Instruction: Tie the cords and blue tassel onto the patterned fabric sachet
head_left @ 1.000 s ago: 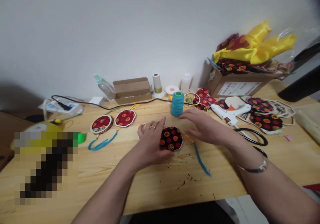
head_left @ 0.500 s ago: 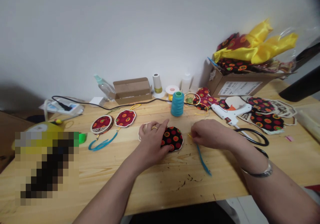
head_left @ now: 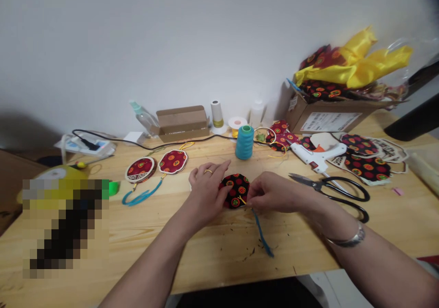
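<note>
My left hand (head_left: 209, 189) lies over a black fabric-covered piece (head_left: 236, 186) with red and orange flower patterns, thumb on the cloth and fingers around its far left side. Its left part is hidden under the hand. At its right edge, my right hand (head_left: 270, 191) pinches the yellow cord (head_left: 243, 200) of a blue tassel (head_left: 262, 235). The cord's end rests over the black cloth, while the tassel strands trail onto the table toward me. Black-handled scissors (head_left: 317, 185) lie open beside my right wrist.
Two finished-looking red pendants (head_left: 173, 161) with tassels lie at left. A blue thread cone (head_left: 244, 143) stands behind my hands. To the right are a white glue gun (head_left: 317, 154), patterned pieces (head_left: 366, 166) and a cardboard box (head_left: 322, 116) of fabric. A black cable (head_left: 164, 147) crosses the back.
My right hand has moved left with the tassel, bringing the yellow cord onto the black piece's right edge. The scissors' blades are uncovered. My left hand stays on the piece.
</note>
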Demonstrator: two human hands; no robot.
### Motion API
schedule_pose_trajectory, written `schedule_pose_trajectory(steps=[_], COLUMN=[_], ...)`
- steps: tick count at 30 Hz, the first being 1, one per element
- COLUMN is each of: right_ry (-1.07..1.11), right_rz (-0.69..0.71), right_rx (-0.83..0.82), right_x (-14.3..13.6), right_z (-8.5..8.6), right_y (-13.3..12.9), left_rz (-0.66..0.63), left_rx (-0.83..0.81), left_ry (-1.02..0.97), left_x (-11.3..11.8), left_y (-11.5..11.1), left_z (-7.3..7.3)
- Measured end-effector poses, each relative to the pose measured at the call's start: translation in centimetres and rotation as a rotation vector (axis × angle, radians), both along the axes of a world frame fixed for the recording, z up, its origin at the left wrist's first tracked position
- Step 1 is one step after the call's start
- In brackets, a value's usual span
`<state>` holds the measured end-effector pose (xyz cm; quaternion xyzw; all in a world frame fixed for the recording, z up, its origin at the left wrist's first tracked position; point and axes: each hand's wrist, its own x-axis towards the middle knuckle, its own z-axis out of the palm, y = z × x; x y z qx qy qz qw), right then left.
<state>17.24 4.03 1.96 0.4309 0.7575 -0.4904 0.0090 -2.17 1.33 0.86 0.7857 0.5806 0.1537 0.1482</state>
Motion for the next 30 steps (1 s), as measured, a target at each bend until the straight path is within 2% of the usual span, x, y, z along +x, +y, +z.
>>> schedule_pose_trajectory(steps=[3,11,18,30], right_ry=[0.000,-0.101,-0.130,-0.165], right_rz=[-0.039,0.009,0.043,0.092], right_rx=[-0.007,0.232,0.329,0.394], right_x=[-0.7,-1.5,-1.4,-1.4], right_z=[-0.8,-0.7,-0.9,-1.3], right_y=[-0.3,-0.9,-1.2,-1.6], left_rz=[-0.022,-0.147,-0.166,-0.174], left_rx=[0.008,-0.003,0.027,0.036], left_ry=[-0.021,0.018,0.070,0.079], left_x=[0.0,-0.2,0.2,0.7], left_y=[-0.1,-0.6,-0.7,-1.0], left_z=[0.1,-0.8,-0.9,-1.6])
